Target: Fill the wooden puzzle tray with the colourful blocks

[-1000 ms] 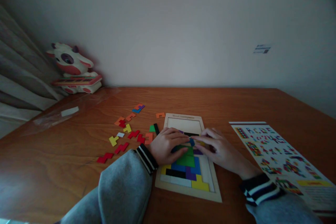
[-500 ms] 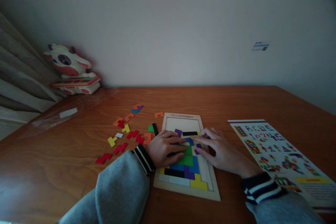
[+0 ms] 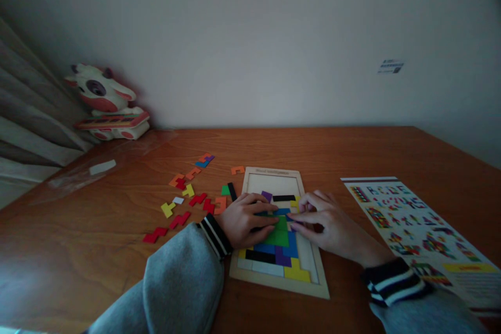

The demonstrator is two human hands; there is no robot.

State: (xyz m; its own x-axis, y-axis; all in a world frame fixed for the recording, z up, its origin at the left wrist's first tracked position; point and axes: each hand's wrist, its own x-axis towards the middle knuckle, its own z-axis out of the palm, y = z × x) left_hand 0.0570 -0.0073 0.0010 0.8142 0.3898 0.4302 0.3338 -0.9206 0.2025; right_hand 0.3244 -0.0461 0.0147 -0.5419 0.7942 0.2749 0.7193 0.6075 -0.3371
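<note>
My left hand (image 3: 250, 219) lies over the left half of a wooden puzzle tray (image 3: 321, 276), its fingers stretched out across a green piece (image 3: 278, 239). From the right, my right hand (image 3: 319, 219) reaches over the tray with thumb and fingertips pinched together beside the green piece. A small dark blue or purple edge of a puzzle piece shows at those fingertips; most of it is hidden. Close by are a blue piece (image 3: 282, 212) and a black bar (image 3: 284, 198). Lower in the tray sit another black bar (image 3: 260, 257), a purple piece (image 3: 282, 258) and a yellow piece (image 3: 297, 272).
Loose red (image 3: 155, 235), yellow (image 3: 168, 210) and orange (image 3: 220, 204) pieces, among others, lie left of the tray. A printed pattern sheet (image 3: 415, 229) lies to the right. A cow-shaped toy keyboard (image 3: 113, 120) stands at the back left, near a curtain (image 3: 31, 115).
My right fingers have closed into a pinch and shifted slightly toward the green piece. The purple piece seen between them before is no longer visible. My left hand stays nearly still.
</note>
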